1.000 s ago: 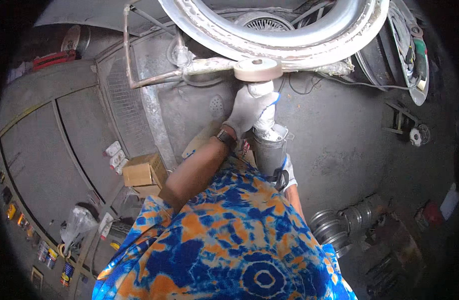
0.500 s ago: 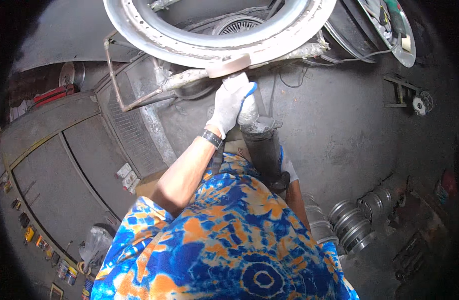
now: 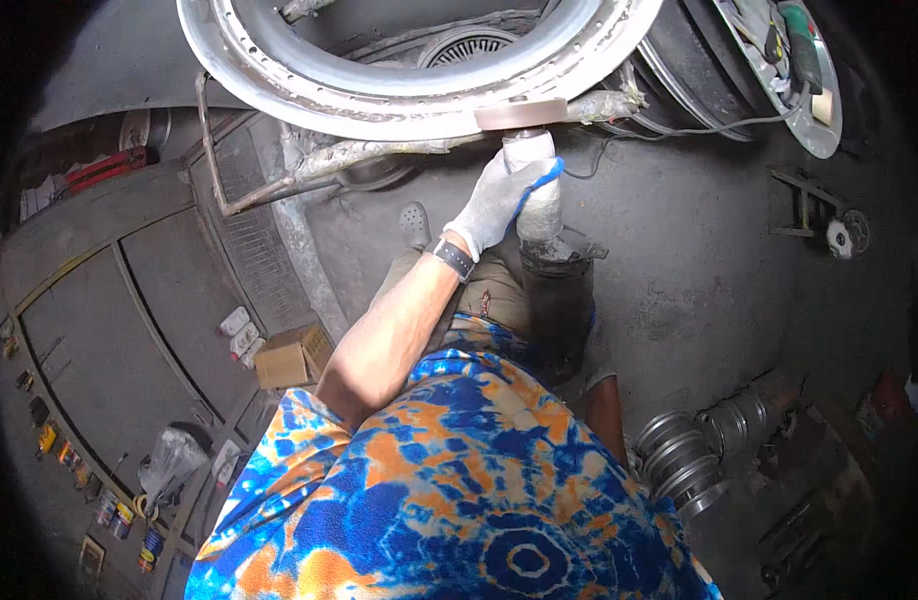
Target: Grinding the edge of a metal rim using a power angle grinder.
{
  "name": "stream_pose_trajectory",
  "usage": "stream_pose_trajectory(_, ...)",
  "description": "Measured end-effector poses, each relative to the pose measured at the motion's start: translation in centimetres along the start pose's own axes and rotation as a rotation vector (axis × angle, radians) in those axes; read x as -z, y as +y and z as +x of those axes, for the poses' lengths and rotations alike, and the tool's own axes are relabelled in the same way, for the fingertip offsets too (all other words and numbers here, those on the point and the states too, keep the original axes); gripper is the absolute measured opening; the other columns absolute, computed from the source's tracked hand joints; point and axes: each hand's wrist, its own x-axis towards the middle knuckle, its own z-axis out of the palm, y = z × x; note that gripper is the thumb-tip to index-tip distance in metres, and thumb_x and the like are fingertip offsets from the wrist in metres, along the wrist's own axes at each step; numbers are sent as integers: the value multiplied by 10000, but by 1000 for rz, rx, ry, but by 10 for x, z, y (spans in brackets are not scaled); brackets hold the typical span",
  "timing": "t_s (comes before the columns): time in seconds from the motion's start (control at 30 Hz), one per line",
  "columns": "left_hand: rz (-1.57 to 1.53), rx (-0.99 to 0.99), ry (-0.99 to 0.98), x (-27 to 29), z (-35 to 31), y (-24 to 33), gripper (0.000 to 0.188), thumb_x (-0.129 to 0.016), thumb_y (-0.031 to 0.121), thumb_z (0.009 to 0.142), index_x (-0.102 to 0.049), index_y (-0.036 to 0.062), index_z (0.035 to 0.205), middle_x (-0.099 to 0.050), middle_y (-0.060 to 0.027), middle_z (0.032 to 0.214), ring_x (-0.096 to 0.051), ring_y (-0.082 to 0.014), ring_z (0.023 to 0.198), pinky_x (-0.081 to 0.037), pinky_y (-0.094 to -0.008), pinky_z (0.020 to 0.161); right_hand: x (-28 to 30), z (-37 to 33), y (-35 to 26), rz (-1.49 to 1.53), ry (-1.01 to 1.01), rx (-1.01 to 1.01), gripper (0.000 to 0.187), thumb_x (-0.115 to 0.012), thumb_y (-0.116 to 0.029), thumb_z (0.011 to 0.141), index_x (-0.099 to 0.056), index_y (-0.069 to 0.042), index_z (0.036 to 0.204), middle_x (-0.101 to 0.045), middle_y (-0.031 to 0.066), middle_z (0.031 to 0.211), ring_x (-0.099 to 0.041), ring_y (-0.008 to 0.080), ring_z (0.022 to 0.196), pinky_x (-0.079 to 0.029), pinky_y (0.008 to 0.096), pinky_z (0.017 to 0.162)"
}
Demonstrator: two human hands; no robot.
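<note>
A large handheld grinder (image 3: 557, 295) with a dark cylindrical body and a pale, wrapped neck points away from me. At its front end sits a thick brownish wheel (image 3: 524, 114), up at the near lip of a silver wheel rim (image 3: 379, 118); whether they touch, I cannot tell. My left hand (image 3: 507, 200), in a white glove with blue on the palm side, is closed around the grinder's neck. Low on the grinder's right side, my gloved right hand (image 3: 600, 366) grips the rear end, its fingers mostly hidden by the body.
A pipe stand (image 3: 354, 156) runs under the rim. At the upper right, a curved metal tray (image 3: 827, 125) carries a green corded power tool (image 3: 801, 45). Stacked rims (image 3: 679, 455) lie at lower right. A cardboard box (image 3: 293, 357) stands left, near metal shelving and small containers.
The grinder and my left hand have moved right along the rim's near edge. The whole view has shifted slightly, and a shoe and the cardboard box now show on the left.
</note>
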Motion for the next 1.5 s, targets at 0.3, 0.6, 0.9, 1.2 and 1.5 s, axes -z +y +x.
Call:
stream_pose_trajectory(0.3,116,18,38,46,-34,12,333,-780,265,941,-640,90,1188,-652,-5,1074,-614,-93,950,-524,-289,857,-54,-25,24,-4,57,-69,673,-366,-525,1093,-530,0,1481,-702,119,1283,-669,312,1151,-515,390,1016)
stream_pose_trajectory(0.6,158,0,-71,104,-62,50,329,-766,203,950,-635,53,1212,-663,2,1050,-609,-79,915,-527,-271,806,-127,-42,94,-9,51,-6,687,-366,-536,1090,-535,1,1484,-697,116,1309,-673,302,1165,-520,384,1022)
stream_pose_trajectory(0.9,350,-203,-34,150,-87,101,304,-746,205,956,-638,27,1177,-644,0,989,-597,-84,856,-522,-264,744,-181,-46,106,-5,-143,42,682,-404,-558,1069,-621,4,1389,-700,127,1305,-694,249,1122,-547,372,986)
stream_pose_trajectory(1.2,171,0,-89,127,-70,75,322,-739,216,968,-643,26,1208,-669,-18,1027,-621,-102,920,-533,-290,817,-159,-58,126,273,-209,-21,625,-414,-518,1076,-602,-21,1404,-691,130,1321,-677,243,1157,-536,390,1016)
stream_pose_trajectory(1.5,408,57,-97,117,-66,76,442,-765,345,962,-641,50,1267,-694,-46,1100,-647,-127,990,-535,-307,865,-144,-67,149,178,42,-11,586,-422,-507,1082,-589,-57,1418,-685,116,1326,-664,236,1175,-533,408,1028)
